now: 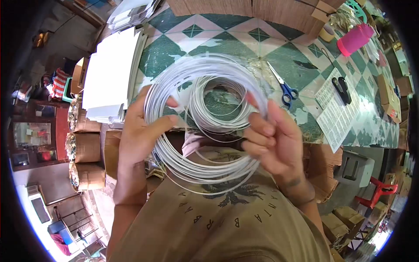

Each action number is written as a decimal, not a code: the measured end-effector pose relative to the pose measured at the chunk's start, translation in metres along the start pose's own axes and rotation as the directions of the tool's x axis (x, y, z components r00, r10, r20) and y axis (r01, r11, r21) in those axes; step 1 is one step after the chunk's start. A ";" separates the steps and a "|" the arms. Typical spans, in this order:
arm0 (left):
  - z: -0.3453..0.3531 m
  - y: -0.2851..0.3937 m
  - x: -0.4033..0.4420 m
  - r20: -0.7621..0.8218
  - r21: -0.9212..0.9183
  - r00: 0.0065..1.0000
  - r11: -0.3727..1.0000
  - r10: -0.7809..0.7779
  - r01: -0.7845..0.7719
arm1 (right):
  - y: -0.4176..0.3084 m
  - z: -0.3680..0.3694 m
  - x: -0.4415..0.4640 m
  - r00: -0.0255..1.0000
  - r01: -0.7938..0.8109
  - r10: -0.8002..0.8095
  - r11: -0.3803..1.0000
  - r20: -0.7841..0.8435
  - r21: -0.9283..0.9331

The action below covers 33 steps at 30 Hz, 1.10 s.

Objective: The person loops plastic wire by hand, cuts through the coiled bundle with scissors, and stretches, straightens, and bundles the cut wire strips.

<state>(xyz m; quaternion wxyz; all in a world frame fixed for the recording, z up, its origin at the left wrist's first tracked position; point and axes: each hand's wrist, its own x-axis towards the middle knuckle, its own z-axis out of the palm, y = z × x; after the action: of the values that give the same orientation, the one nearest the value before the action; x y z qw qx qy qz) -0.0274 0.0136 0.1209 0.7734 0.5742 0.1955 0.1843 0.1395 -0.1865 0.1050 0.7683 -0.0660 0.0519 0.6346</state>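
Note:
A large coil of thin white wire (205, 171) is held up in front of my shirt, over the table's near edge. My left hand (146, 126) grips the coil's left side, thumb on the near face and fingers behind. On the right side, my right hand (277, 142) has its fingers curled round the strands. Through the middle of the large coil shows a smaller coil of white wire (218, 123), at the table's near edge. Blue-handled scissors (286, 89) lie on the table to the right, apart from my hands.
The table (166, 52) has a worn green and white diamond pattern. Stacked white sheets (109, 74) stand at its left. Right are a black stapler (342, 91) on a printed sheet (336, 120) and a pink bottle (354, 39). Cardboard boxes (89, 146) stand beside the table.

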 end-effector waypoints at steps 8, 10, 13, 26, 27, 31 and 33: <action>-0.071 -0.007 0.011 -0.078 -0.410 0.870 0.811 -0.487 0.417 | 0.022 0.004 0.097 0.953 -0.074 0.198 0.886 0.230 -0.457; -0.069 0.012 0.050 -0.136 -0.268 0.915 0.903 -0.380 0.335 | 0.009 0.025 0.085 0.956 0.292 -0.188 0.505 0.226 -0.812; -0.031 0.051 0.101 0.031 -0.045 0.986 0.985 -0.167 0.168 | -0.024 0.023 0.065 0.742 0.361 -0.517 -0.229 0.427 -0.904; -0.010 -0.012 -0.001 0.445 -0.631 0.884 0.751 0.143 0.196 | 0.016 -0.010 -0.012 0.962 0.262 -0.273 0.914 0.010 -0.310; -0.032 -0.026 -0.021 0.229 -0.074 0.964 0.990 0.138 -0.124 | 0.017 0.004 -0.010 0.991 0.115 -0.132 0.940 -0.032 -0.321; -0.033 -0.034 -0.036 -0.250 0.133 0.966 0.986 -0.065 0.101 | 0.034 0.002 0.026 0.977 -0.210 0.215 0.961 0.010 -0.178; -0.037 -0.032 -0.025 -0.274 -0.263 0.903 0.929 -0.331 0.261 | 0.033 0.005 0.051 0.916 -0.345 0.373 0.921 0.150 -0.181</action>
<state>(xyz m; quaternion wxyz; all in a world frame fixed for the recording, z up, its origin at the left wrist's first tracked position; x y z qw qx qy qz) -0.0660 0.0220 0.0822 0.8101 0.4118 0.3796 0.1734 0.1166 -0.1299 0.1003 0.6326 -0.0550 -0.0551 0.7706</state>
